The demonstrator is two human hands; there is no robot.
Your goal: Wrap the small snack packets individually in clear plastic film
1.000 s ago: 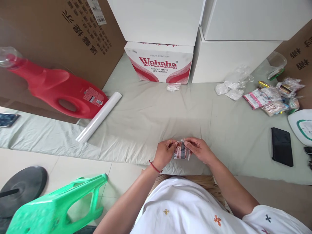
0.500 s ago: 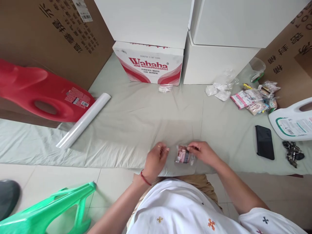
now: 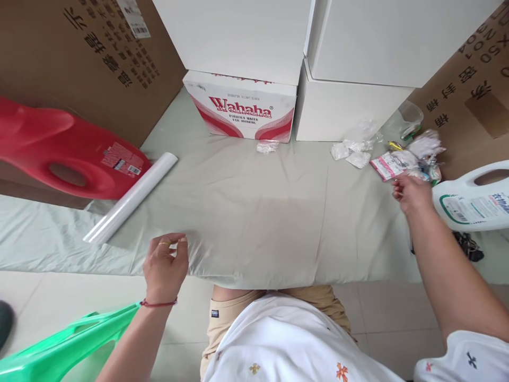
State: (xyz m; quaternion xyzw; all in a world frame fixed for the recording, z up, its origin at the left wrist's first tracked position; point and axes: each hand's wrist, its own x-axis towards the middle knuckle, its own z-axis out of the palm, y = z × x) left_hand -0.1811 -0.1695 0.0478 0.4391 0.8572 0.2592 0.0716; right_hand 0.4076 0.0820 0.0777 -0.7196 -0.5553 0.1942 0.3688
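My right hand point(image 3: 413, 192) reaches to the near edge of a pile of small plastic-wrapped packets point(image 3: 415, 154) at the right of the cloth. Its fingers are curled and pressed together; whatever is in them is hidden. A pink and white packet point(image 3: 386, 165) lies just beyond its fingertips. Over the front left of the cloth, my left hand point(image 3: 165, 262) has its thumb and forefinger brought together in a pinch. I cannot make out anything between them. The white plastic-film roll point(image 3: 131, 199) lies beyond this hand.
Clear crumpled bags point(image 3: 352, 151) lie left of the pile, another point(image 3: 267, 146) before the Wahaha carton point(image 3: 242, 109). A red jug point(image 3: 71, 154) stands left, a white jug point(image 3: 473, 199) right. My right forearm partly covers keys point(image 3: 471, 246). A green stool point(image 3: 75, 339) stands below.
My right hand has moved from the small packet at the front middle to the pile at right. The packet is gone from its former spot. My left hand has moved left.
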